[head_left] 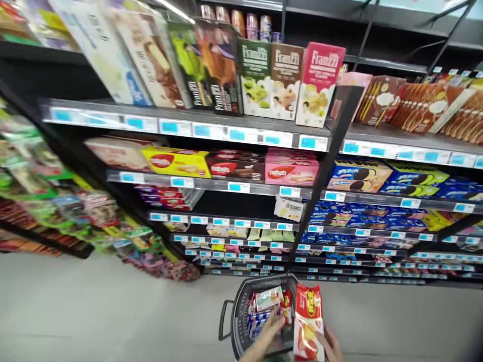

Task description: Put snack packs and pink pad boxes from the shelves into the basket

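A dark grey shopping basket (239, 329) stands on the floor low in the head view, its handle folded out to the left. My right hand (330, 345) grips a red and white snack packet (308, 322) upright by its right side, over the basket's right rim. Inside the basket reaches my left hand (270, 329), fingers stretched out and seemingly holding nothing. Around it lie a white box (269, 298), a blue-and-white packet (257, 324) and a small red packet (287, 306). The lower right of the basket is hidden behind the packet.
Shelves of boxed snacks rise ahead, with Franzzi boxes (255, 78) on an upper shelf and nabati boxes (237, 166) below. A dark post (341, 125) divides the shelving. Bagged goods (100, 208) hang at the left. Grey floor (113, 311) surrounds the basket.
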### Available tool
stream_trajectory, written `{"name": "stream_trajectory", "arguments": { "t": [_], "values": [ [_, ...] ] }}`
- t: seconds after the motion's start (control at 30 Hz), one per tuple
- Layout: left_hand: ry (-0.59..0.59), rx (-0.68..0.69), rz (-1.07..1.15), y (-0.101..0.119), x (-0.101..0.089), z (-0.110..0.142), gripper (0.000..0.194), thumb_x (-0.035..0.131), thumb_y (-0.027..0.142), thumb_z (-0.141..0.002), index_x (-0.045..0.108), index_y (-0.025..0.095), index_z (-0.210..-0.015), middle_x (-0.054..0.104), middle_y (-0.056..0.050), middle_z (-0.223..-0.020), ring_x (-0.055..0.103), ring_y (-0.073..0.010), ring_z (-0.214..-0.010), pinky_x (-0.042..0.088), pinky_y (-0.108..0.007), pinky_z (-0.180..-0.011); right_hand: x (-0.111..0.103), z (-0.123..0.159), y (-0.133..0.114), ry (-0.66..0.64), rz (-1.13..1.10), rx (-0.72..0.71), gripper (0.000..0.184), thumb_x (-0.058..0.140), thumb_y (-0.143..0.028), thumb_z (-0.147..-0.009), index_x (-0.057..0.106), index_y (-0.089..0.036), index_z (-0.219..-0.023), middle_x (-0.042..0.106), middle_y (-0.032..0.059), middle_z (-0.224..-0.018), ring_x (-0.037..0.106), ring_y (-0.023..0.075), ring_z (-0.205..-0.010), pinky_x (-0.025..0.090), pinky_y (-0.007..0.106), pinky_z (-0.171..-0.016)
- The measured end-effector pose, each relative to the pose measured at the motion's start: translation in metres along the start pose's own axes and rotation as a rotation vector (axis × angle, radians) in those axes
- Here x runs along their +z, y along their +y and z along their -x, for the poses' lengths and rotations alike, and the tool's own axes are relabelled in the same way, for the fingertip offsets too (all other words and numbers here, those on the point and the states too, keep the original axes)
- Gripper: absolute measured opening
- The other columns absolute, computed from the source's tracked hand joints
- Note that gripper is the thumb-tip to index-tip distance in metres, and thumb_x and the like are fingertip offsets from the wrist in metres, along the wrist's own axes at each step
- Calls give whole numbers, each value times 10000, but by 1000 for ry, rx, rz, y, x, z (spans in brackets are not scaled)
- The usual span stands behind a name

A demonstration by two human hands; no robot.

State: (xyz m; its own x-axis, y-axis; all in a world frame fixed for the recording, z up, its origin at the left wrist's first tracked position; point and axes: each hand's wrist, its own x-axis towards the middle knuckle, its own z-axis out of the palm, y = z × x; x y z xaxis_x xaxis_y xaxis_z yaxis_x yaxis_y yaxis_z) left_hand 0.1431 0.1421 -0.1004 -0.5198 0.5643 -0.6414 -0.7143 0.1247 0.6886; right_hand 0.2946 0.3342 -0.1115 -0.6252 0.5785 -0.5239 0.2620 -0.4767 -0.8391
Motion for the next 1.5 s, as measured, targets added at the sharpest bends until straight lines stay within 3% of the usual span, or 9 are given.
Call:
{"name": "stream_trajectory", "arguments": {
  "t": [0.1, 0.23, 0.33, 0.43, 0.6, 0.83, 1.0, 1.2, 1.5],
  "values": [
    [-92, 69, 193, 13, -17, 14, 1077, 900, 781, -503, 583, 325, -1426, 633, -178, -1487, 573, -465, -1400, 648, -493, -764, 35, 30, -19, -62, 17, 23, 570, 965, -616, -407, 847, -295, -862, 845, 111, -1057, 755, 474, -1110, 595, 594, -1006],
    [-52, 89, 262, 21, -48, 48, 931, 980, 652, -514, 650, 229, -1274, 779, -202, -1198, 762, -431, -1107, 637, -357, -576, 77, 53, -27, -202, 83, -65, 648, 1010, -575, -403, 854, -262, -948, 836, 141, -1073, 761, 450, -1075, 587, 582, -982],
    [31, 93, 291, 26, -64, 65, 788, 989, 623, -529, 671, 190, -1106, 814, -195, -1027, 798, -423, -980, 640, -360, -563, 98, 62, -34, -284, 73, -89, 700, 953, -666, -542, 834, -262, -1102, 834, 150, -1035, 775, 427, -1009, 609, 541, -890],
    [77, 146, 395, 40, -68, 77, 731, 967, 616, -582, 655, 193, -1091, 821, -171, -1017, 795, -422, -1015, 673, -407, -636, 110, 71, -41, -314, -112, -82, 740, 793, -832, -656, 814, -292, -1162, 811, 170, -1180, 736, 434, -1161, 607, 508, -913],
    [133, 270, 484, 73, -58, 97, 708, 967, 510, -633, 627, 210, -1177, 804, -142, -1133, 771, -382, -1118, 684, -459, -832, 134, 89, -37, -163, -269, -184, 877, 900, -735, -628, 675, -363, -1390, 729, 125, -1391, 703, 394, -1237, 614, 488, -927],
    [-92, 346, 454, 88, -58, 115, 715, 870, 693, -708, 675, 201, -1188, 776, -158, -1235, 696, -396, -1262, 611, -533, -1020, 181, 99, -62, 96, -320, -259, 928, 867, -712, -705, 578, -296, -1483, 788, 85, -1260, 769, 315, -1051, 647, 373, -782],
    [-113, 382, 437, 93, -66, 116, 680, 846, 698, -719, 716, 177, -1138, 780, -158, -1239, 662, -405, -1304, 543, -587, -1104, 194, 109, -81, 172, -332, -331, 896, 835, -749, -700, 664, -218, -1402, 797, 104, -1240, 766, 302, -1067, 637, 348, -824],
    [-131, 398, 400, 90, -67, 116, 645, 779, 630, -828, 710, 167, -1272, 766, -166, -1284, 649, -382, -1325, 529, -566, -1125, 192, 114, -72, 197, -310, -374, 828, 786, -735, -778, 661, -203, -1400, 785, 114, -1269, 767, 292, -1055, 629, 343, -817],
    [-144, 398, 458, 81, -69, 114, 494, 830, 564, -817, 752, 197, -1137, 793, -133, -1211, 706, -355, -1234, 572, -534, -1068, 188, 115, -67, 230, -355, -368, 712, 831, -699, -756, 726, -244, -1294, 806, 72, -1196, 766, 276, -1010, 628, 323, -759]
  ]
}}
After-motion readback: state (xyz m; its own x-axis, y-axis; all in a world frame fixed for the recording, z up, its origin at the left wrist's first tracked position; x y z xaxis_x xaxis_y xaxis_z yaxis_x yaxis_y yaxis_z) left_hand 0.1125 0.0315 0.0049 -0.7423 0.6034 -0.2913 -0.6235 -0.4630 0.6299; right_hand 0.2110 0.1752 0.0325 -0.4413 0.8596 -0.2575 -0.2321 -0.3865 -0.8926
